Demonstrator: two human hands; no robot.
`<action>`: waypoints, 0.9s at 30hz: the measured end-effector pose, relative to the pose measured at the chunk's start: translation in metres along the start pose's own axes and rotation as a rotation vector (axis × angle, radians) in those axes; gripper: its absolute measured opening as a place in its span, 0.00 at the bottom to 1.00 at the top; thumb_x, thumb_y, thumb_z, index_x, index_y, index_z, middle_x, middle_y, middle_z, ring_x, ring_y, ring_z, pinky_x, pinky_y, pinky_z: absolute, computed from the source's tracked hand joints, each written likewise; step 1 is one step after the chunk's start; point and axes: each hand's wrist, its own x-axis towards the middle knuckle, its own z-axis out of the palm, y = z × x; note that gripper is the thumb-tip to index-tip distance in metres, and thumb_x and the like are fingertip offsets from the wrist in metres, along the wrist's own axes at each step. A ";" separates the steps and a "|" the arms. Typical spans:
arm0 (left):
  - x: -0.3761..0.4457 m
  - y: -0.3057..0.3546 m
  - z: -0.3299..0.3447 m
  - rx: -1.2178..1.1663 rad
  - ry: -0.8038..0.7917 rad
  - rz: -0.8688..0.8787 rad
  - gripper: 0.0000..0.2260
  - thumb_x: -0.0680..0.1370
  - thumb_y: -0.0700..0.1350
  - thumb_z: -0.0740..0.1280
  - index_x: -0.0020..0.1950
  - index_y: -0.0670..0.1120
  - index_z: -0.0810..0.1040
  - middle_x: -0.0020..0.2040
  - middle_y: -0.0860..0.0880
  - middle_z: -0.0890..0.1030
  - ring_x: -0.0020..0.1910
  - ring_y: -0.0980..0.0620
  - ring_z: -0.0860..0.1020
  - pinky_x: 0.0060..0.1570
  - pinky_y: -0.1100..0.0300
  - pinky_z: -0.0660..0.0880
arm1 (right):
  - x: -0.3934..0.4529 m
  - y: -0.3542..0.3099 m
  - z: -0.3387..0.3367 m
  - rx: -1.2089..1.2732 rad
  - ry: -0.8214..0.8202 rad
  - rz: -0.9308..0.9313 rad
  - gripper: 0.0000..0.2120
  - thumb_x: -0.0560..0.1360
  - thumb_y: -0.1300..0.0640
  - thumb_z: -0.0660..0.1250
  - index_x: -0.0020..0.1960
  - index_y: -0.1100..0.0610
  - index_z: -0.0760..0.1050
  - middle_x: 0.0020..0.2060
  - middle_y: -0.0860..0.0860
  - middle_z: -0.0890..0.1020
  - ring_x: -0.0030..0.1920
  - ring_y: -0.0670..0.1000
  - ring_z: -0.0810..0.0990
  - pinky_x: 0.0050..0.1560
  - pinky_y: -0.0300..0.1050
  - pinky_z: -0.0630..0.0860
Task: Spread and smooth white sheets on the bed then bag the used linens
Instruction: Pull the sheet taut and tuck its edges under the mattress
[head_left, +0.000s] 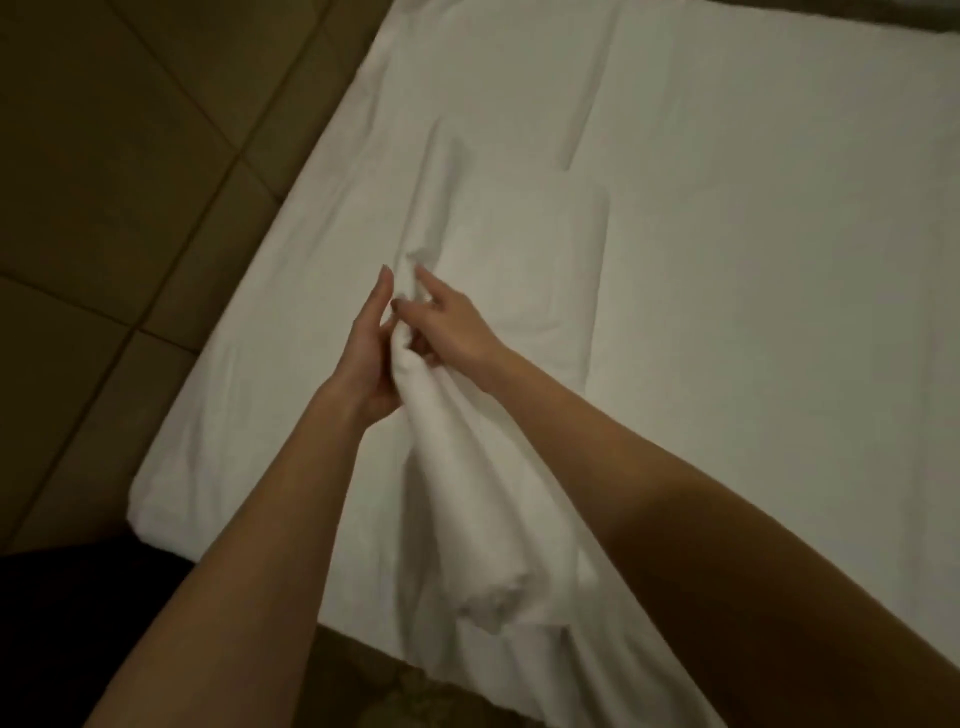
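Tiled floor (104, 208), white-sheeted bed (727, 260), both hands' fingers (384, 291) grasping bunched white sheet (457, 467), no writing

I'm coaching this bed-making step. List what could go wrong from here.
1. Both the left hand and right hand hold one bunched fold of the white sheet; pulling it may drag new creases across the spread part.
2. The sheet's edge hangs off the bed corner near the tiled floor; it may slip down and get dirty.
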 end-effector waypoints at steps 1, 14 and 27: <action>0.003 0.000 -0.020 0.049 0.056 -0.011 0.26 0.76 0.64 0.60 0.58 0.44 0.80 0.55 0.43 0.81 0.52 0.47 0.81 0.54 0.55 0.77 | 0.005 0.009 0.016 -0.013 -0.049 0.047 0.31 0.78 0.49 0.63 0.78 0.52 0.57 0.52 0.52 0.79 0.46 0.48 0.79 0.45 0.37 0.76; 0.029 -0.050 -0.136 0.728 0.565 0.097 0.15 0.77 0.41 0.69 0.63 0.39 0.76 0.53 0.42 0.79 0.49 0.47 0.77 0.50 0.54 0.73 | -0.030 0.160 -0.083 -0.099 0.719 0.436 0.26 0.71 0.47 0.72 0.63 0.57 0.71 0.57 0.54 0.75 0.55 0.54 0.75 0.59 0.50 0.74; 0.035 -0.052 -0.154 0.737 0.562 0.005 0.13 0.79 0.42 0.67 0.63 0.43 0.75 0.51 0.43 0.79 0.45 0.44 0.76 0.51 0.50 0.74 | -0.017 0.161 -0.070 0.336 0.379 0.368 0.15 0.66 0.54 0.79 0.50 0.56 0.81 0.46 0.52 0.85 0.45 0.51 0.85 0.54 0.49 0.80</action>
